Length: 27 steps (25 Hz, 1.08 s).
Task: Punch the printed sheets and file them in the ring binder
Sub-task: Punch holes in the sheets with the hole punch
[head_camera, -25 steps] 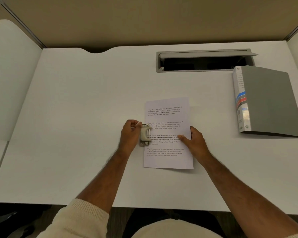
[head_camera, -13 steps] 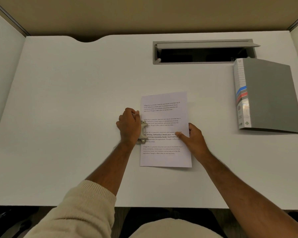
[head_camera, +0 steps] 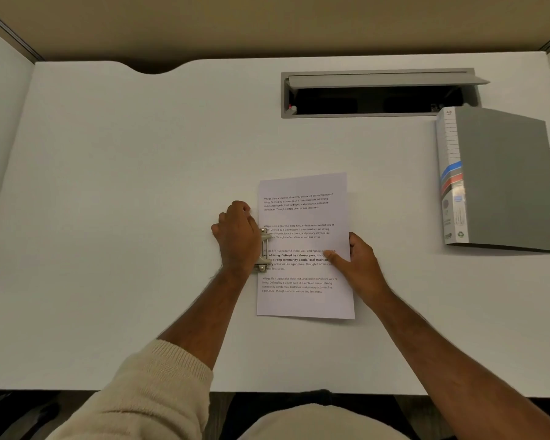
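Cream knit sleeve [head_camera: 159,379] nearest, on the left arm. White tabletop [head_camera: 108,217] carries everything. Printed sheets [head_camera: 305,300] lie flat at centre, slightly skewed. Left hand [head_camera: 237,238] rests knuckles-up on the metal hole punch [head_camera: 263,249] at the sheets' left edge; grip curled over the punch, mostly hiding it. Right hand [head_camera: 361,265] at the sheets' right edge; thumb lies flat on the print, fingers curl at the paper's edge. Farther right, well apart: grey ring binder [head_camera: 505,182], closed, lying flat, spine toward the sheets. Beyond, a grey cable hatch [head_camera: 378,79], lid raised.
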Motion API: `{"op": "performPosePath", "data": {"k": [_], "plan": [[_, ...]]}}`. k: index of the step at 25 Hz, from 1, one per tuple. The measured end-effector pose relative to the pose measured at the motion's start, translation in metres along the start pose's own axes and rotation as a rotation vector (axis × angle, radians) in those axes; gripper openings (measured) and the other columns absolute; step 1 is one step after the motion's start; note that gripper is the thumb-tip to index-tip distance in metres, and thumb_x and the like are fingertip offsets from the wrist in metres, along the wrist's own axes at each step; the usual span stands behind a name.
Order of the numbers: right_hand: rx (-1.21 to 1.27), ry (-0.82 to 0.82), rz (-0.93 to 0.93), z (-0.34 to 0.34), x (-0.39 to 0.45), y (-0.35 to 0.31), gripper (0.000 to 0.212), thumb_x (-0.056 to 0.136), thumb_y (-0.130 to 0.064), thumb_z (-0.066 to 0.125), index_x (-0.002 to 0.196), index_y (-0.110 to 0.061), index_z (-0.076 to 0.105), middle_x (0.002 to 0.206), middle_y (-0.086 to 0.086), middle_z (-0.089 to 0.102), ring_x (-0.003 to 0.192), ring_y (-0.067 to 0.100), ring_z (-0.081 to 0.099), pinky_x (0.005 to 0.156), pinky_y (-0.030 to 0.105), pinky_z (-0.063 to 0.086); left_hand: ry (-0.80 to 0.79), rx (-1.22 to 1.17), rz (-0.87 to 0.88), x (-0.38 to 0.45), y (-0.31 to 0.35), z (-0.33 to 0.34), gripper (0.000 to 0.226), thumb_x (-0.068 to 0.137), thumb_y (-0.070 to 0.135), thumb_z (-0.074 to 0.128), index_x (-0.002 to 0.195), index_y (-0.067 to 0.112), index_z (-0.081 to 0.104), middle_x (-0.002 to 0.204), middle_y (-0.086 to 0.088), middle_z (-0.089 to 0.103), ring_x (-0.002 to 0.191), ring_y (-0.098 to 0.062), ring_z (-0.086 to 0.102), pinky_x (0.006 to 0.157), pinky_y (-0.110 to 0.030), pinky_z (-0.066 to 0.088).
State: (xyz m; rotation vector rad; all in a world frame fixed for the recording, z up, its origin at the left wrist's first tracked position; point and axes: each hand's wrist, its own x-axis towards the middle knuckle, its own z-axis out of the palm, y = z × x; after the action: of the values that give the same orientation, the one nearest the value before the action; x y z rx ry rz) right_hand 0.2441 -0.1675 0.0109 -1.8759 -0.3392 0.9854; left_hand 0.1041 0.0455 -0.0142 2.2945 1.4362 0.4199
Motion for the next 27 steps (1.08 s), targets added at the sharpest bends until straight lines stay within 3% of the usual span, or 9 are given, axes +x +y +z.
{"op": "performPosePath", "data": {"k": [3, 7, 21, 27], "plan": [[0.025, -0.010, 0.006, -0.001, 0.001, 0.000, 0.035, 0.089, -0.018, 0.076, 0.121, -0.018, 0.061, 0.113, -0.013, 0.072, 0.095, 0.000, 0.071, 0.075, 0.016, 0.057, 0.018, 0.009, 0.017, -0.001, -0.002, 0.002, 0.020, 0.094, 0.005, 0.046, 0.103, 0.018, 0.058, 0.093, 0.004, 0.062, 0.084, -0.021, 0.054, 0.079, -0.033, 0.026], [0.038, -0.022, 0.024, -0.002, 0.003, 0.002, 0.036, 0.089, -0.019, 0.077, 0.121, -0.019, 0.062, 0.114, -0.012, 0.073, 0.096, 0.003, 0.072, 0.080, 0.024, 0.060, 0.031, 0.020, 0.033, -0.002, -0.006, 0.005, 0.024, 0.093, 0.003, 0.046, 0.105, 0.020, 0.059, 0.097, 0.006, 0.062, 0.084, -0.018, 0.052, 0.078, -0.030, 0.023], [0.061, -0.044, 0.046, -0.003, 0.008, 0.004, 0.031, 0.088, -0.017, 0.077, 0.116, -0.019, 0.063, 0.109, -0.013, 0.074, 0.095, 0.004, 0.073, 0.077, 0.020, 0.059, 0.039, 0.065, 0.116, 0.001, -0.016, 0.013, 0.028, 0.094, 0.008, 0.037, 0.105, 0.022, 0.059, 0.101, 0.004, 0.058, 0.086, -0.020, 0.051, 0.078, -0.038, 0.035], [0.048, -0.032, 0.038, -0.002, 0.004, -0.001, 0.031, 0.088, -0.018, 0.077, 0.116, -0.022, 0.063, 0.110, -0.014, 0.073, 0.095, 0.003, 0.072, 0.078, 0.021, 0.059, 0.076, 0.044, 0.100, -0.001, -0.017, 0.015, 0.027, 0.099, 0.009, 0.038, 0.115, 0.016, 0.059, 0.106, 0.002, 0.063, 0.087, -0.022, 0.055, 0.079, -0.037, 0.034]]}}
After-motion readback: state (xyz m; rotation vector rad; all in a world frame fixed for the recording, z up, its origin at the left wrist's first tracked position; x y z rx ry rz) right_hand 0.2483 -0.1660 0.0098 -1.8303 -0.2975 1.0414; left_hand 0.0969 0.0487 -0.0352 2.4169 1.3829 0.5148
